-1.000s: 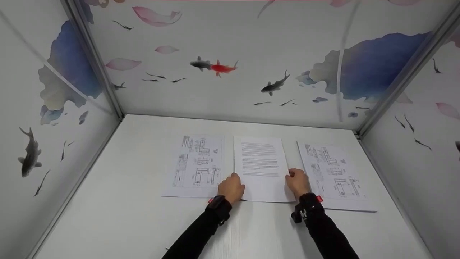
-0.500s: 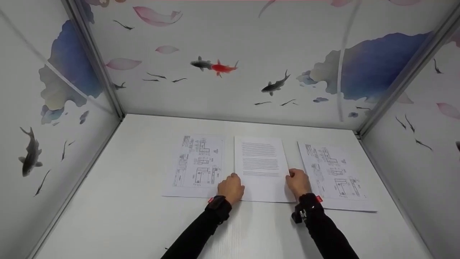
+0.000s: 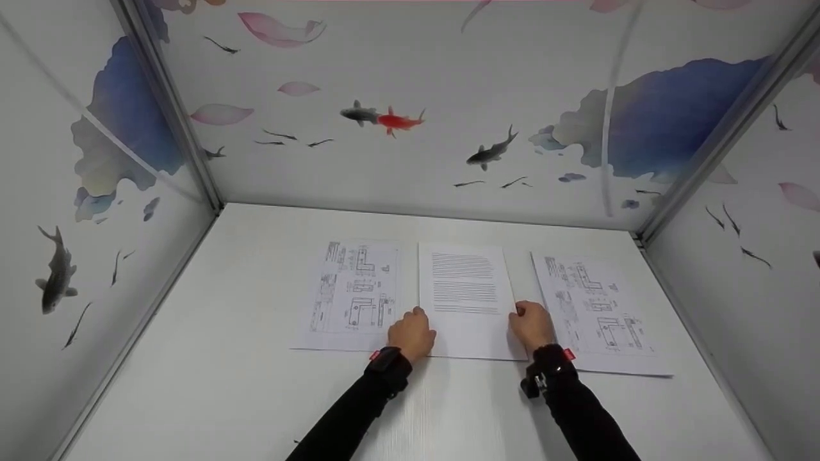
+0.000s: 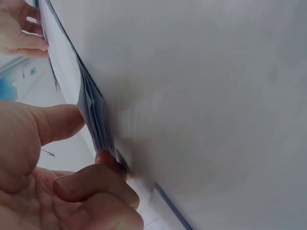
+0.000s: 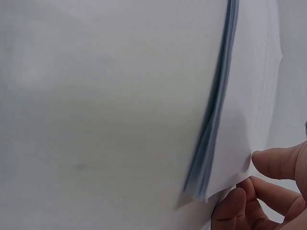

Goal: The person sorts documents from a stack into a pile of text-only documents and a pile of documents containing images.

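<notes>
A thin stack of printed paper point(image 3: 467, 333) lies in the middle of the table, with lines of text on its upper part. My left hand point(image 3: 412, 334) pinches its lower left side. In the left wrist view, the thumb of that hand point(image 4: 24, 148) is over several slightly fanned sheets point(image 4: 93, 110), with curled fingers beneath. My right hand point(image 3: 532, 325) pinches the lower right side. The right wrist view has its thumb point(image 5: 278, 163) against the edge of the stack point(image 5: 235, 134) and its fingers curled below. The lower corner there is raised off the table.
To the left lies a paper with technical drawings point(image 3: 359, 288), close beside my left hand. A similar stack of drawings point(image 3: 602, 314) lies on the right, partly behind my right wrist. Walls printed with fish enclose the white table point(image 3: 211, 384) at the back and both sides.
</notes>
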Action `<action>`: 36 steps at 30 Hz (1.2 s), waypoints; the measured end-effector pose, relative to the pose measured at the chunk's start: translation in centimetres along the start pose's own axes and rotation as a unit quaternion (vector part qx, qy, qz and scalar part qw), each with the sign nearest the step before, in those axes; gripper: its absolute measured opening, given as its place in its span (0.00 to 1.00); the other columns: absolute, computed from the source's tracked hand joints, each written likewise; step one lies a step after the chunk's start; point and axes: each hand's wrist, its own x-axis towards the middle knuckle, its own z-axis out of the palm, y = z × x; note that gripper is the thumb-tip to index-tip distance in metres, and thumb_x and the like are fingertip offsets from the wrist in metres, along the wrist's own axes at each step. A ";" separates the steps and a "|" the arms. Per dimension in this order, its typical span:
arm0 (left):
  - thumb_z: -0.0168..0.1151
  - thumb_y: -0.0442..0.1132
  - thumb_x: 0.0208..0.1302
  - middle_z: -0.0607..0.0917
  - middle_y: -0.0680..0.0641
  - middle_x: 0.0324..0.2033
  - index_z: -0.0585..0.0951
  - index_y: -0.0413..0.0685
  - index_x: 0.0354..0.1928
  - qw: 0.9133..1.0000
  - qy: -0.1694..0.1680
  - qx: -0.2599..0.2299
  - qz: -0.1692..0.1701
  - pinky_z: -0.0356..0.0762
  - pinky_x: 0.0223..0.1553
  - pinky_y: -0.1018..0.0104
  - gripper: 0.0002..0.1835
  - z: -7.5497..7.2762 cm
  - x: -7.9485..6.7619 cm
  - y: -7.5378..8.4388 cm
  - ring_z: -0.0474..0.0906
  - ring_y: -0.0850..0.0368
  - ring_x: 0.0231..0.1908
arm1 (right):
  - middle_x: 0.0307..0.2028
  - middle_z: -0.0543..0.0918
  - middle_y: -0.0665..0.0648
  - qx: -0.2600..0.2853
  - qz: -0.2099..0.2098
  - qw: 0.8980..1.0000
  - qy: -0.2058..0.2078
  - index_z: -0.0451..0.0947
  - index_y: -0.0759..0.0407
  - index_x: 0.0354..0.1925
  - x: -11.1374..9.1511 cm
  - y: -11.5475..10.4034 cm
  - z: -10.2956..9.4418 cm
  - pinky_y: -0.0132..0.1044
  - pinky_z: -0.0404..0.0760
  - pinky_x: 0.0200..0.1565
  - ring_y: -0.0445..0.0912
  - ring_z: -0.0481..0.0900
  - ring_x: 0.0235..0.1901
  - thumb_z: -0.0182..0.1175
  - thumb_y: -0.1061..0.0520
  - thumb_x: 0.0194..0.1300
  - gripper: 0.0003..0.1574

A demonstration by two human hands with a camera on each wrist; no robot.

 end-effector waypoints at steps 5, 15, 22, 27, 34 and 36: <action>0.65 0.42 0.63 0.82 0.34 0.40 0.72 0.28 0.59 1.000 0.020 -0.021 0.008 0.80 0.39 0.48 0.29 0.2 -0.2 -0.1 0.82 0.40 0.37 | 0.52 0.81 0.71 0.012 0.008 1.000 0.004 0.76 0.73 0.56 0.0 0.1 -0.2 0.54 0.73 0.57 0.62 0.78 0.54 0.53 0.61 0.65 0.24; 0.66 0.39 0.62 0.80 0.35 0.40 0.72 0.37 0.61 0.996 0.051 -0.043 0.054 0.79 0.32 0.51 0.27 0.0 -0.5 0.4 0.81 0.43 0.31 | 0.50 0.80 0.72 -0.073 -0.002 0.990 0.117 0.78 0.67 0.55 0.7 1.1 -2.0 0.63 0.71 0.48 0.68 0.74 0.51 0.57 0.59 0.63 0.23; 0.64 0.42 0.65 0.81 0.38 0.41 0.75 0.38 0.58 0.995 0.042 -0.052 0.071 0.79 0.37 0.53 0.23 -0.1 -0.6 0.8 0.82 0.44 0.36 | 0.58 0.65 0.82 -0.142 0.048 0.987 0.066 0.63 0.80 0.61 1.1 3.3 -3.9 0.73 0.59 0.55 0.74 0.59 0.61 0.56 0.50 0.63 0.40; 0.63 0.42 0.66 0.82 0.42 0.39 0.80 0.41 0.53 0.991 0.037 -0.076 0.099 0.77 0.36 0.58 0.17 0.0 -0.6 0.8 0.80 0.50 0.34 | 0.58 0.62 0.84 -0.149 0.064 0.986 0.045 0.63 0.83 0.59 1.3 4.1 -4.3 0.73 0.60 0.55 0.74 0.58 0.61 0.58 0.44 0.62 0.45; 0.62 0.43 0.67 0.82 0.45 0.34 0.84 0.45 0.46 0.982 0.019 -0.111 0.149 0.70 0.31 0.66 0.11 -0.2 -0.3 0.8 0.72 0.59 0.29 | 0.50 0.72 0.80 -0.143 0.087 0.986 -0.010 0.71 0.78 0.51 1.3 4.7 -5.0 0.70 0.66 0.50 0.71 0.70 0.51 0.57 0.41 0.63 0.40; 0.61 0.43 0.68 0.82 0.46 0.35 0.84 0.46 0.45 0.982 0.017 -0.113 0.152 0.71 0.32 0.67 0.11 -0.1 -0.3 0.8 0.73 0.59 0.31 | 0.46 0.77 0.77 -0.139 0.088 0.986 -0.020 0.73 0.76 0.49 1.4 4.9 -5.2 0.68 0.67 0.48 0.69 0.73 0.47 0.57 0.41 0.62 0.38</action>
